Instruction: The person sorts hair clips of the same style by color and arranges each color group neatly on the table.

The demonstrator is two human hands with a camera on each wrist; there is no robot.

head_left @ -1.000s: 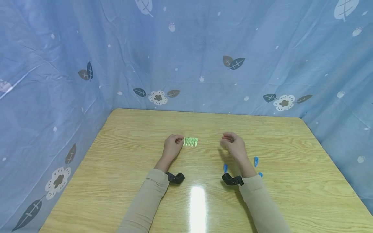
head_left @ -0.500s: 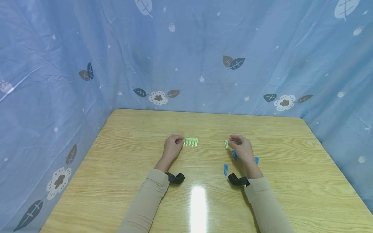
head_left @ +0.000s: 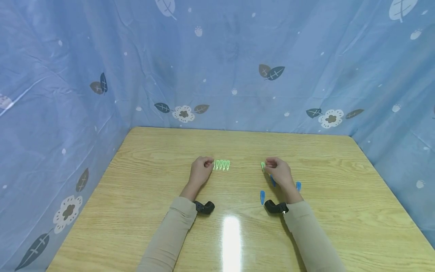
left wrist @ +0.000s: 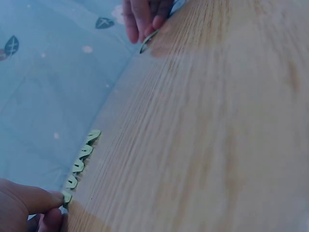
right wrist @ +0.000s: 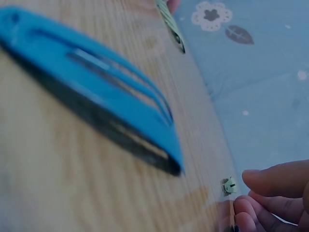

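We are judging that a low sweep of the right hand (head_left: pixel 281 174) could be knocking the blue clip (head_left: pixel 273 181) near six o'clock. Its fingers are standing apart, the lone green clip (head_left: pixel 263 166) lying just beside them at nine. The left hand (head_left: pixel 200 170) is touching the green row (head_left: pixel 221 165) at three; whether it is pinching, we cannot tell.

The table (head_left: pixel 357 226) here stands in bright, even light; white glare (head_left: pixel 231 241) streaks its near part; soft shadow edges the right sleeve (head_left: pixel 312 234); wrist views dimmer, hazy, the close blue clip (right wrist: pixel 108 101) slightly blurred
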